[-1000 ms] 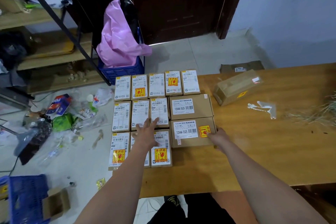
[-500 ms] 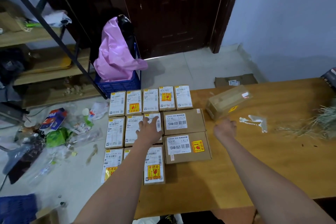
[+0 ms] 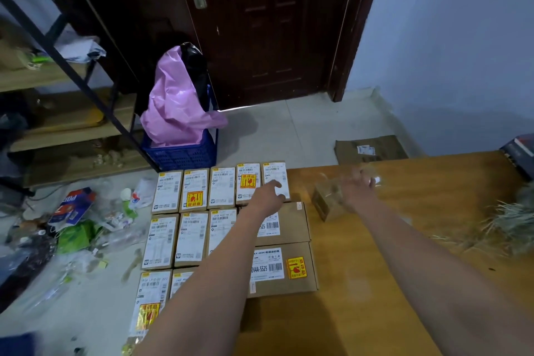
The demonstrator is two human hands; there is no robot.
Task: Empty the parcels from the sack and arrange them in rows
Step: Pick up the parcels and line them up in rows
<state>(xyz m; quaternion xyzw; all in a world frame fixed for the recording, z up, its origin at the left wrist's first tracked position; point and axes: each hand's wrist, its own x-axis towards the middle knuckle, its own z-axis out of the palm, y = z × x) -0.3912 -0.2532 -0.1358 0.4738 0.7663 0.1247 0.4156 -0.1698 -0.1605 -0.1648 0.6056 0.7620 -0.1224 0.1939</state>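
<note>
1. Head view: labelled parcels (image 3: 191,238) laid in rows at the wooden table's (image 3: 375,283) left end.
2. Left hand (image 3: 270,195) over the far row, fingers loosely curled, gripping nothing.
3. Right hand (image 3: 357,189) blurred at a lone tilted box (image 3: 328,205); grip impossible to tell.
4. Beyond, a blue crate (image 3: 185,153) with a pink bag (image 3: 176,104).

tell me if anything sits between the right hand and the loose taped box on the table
Nothing visible does. The right hand is already at the loose taped box, overlapping its top in the blurred view; whether it touches is unclear. The bare wooden table lies between that box and the rows of parcels.
</note>
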